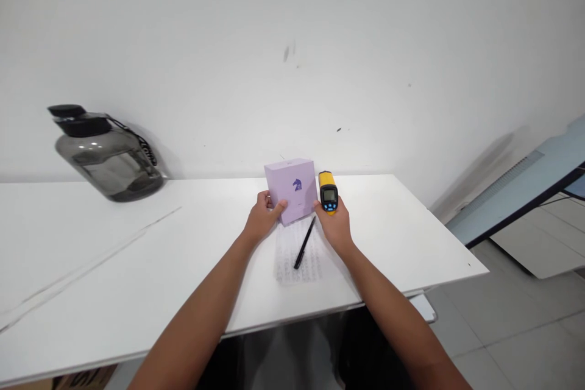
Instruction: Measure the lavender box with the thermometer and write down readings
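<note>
- Wall (pixel 228 42): white, spans the far side of the scene; several dark scuffs mark its surface.
- Floor (pixel 503 323): grey tile, visible at the near right beyond the table.
- Table (pixel 137 268): white top with grey streaks at the left; far edge runs along the wall.
- Panel (pixel 521 192): pale with a dark lower edge, at the far right, past the right end of the table.
- Bottle (pixel 109 158): grey, see-through, black cap and strap; located on the far left of the table, near the wall and well apart from the 2 hands.
- Left hand (pixel 265 217): partly closed on the box, thumb on the front face, fingers around the left edge.
- Right hand (pixel 337 222): wrapped around the thermometer grip; thumb at the lower right edge of the box. The other fingertips are hidden.
- Box (pixel 287 195): lilac, between the 2 hands, slightly tilted, above the far end of the sheet; front carries 1 purple horse-head mark. Contact with the table cannot be determined.
- Sheet (pixel 287 262): thin, rows of blurred writing, flat on the table at the near side of the box.
- Thermometer (pixel 328 186): yellow and black, just right of the box; display and blue buttons face near.
- Pen (pixel 304 244): black, slanted across the sheet, far end toward the right.
</note>
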Motion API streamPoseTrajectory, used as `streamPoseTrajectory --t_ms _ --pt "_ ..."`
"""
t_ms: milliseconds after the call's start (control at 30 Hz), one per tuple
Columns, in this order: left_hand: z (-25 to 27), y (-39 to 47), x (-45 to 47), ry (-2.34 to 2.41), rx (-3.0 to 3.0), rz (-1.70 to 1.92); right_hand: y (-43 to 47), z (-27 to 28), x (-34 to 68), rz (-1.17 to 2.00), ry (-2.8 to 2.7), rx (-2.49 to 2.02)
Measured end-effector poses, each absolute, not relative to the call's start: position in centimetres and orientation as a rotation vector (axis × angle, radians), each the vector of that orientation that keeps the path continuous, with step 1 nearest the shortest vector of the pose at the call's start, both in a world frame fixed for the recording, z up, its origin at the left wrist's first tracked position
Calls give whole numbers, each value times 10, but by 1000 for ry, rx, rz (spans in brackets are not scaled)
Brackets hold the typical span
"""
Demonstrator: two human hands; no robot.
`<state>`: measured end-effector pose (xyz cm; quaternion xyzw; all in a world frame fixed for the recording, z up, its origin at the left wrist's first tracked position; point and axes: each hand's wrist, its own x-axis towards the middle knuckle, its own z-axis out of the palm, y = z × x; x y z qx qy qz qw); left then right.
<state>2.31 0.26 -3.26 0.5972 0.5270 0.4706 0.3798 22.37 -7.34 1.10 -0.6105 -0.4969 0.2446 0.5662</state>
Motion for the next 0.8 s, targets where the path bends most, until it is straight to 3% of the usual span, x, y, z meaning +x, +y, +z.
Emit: streamPoseTrajectory --t_ms 600,800 --pt "-34 3 23 1350 1540 1198 -66 23 251 645 -1098 -1647" --pt "-32 2 23 1354 1544 1197 -64 28 267 327 -1500 -2127"
